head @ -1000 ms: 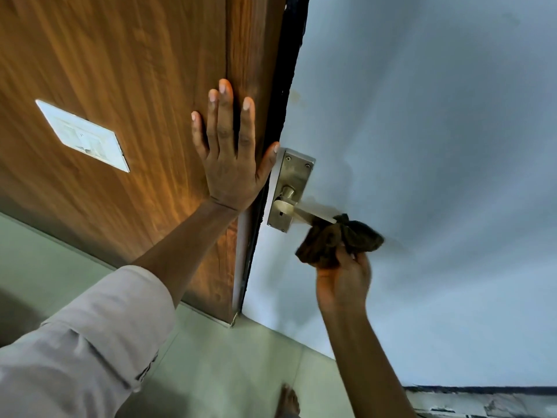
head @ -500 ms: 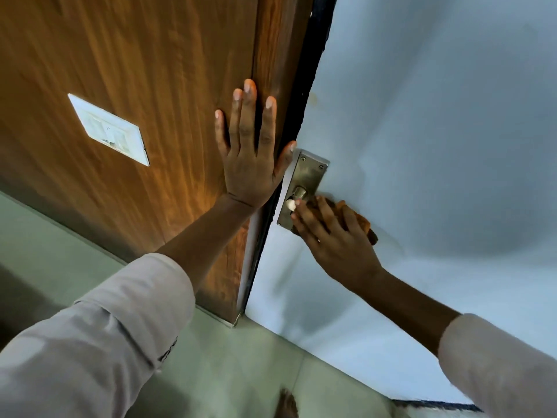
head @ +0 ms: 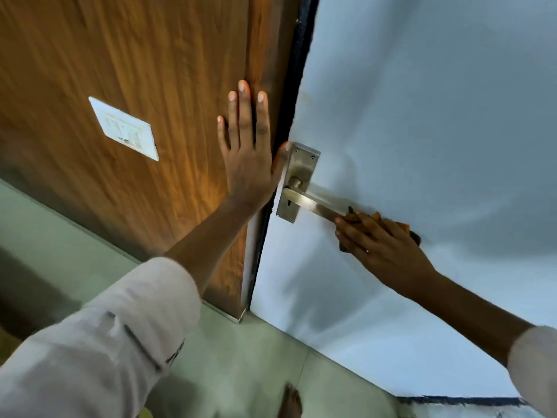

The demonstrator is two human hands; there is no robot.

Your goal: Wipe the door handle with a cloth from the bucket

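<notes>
My right hand point(head: 382, 245) clenches the cloth point(head: 376, 220) round the door handle's point(head: 313, 205) free end; its long axis runs back toward the backplate point(head: 297, 182) (my left hand point(head: 248, 164), flat, grips nothing)

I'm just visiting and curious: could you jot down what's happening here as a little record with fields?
activity: wiping a door handle
left hand: flat, fingers spread, on the wooden panel
right hand: closed on the cloth, at the lever's outer end
door handle: metal lever on a backplate, on the pale door
switch plate: white, on the wooden panel
</notes>
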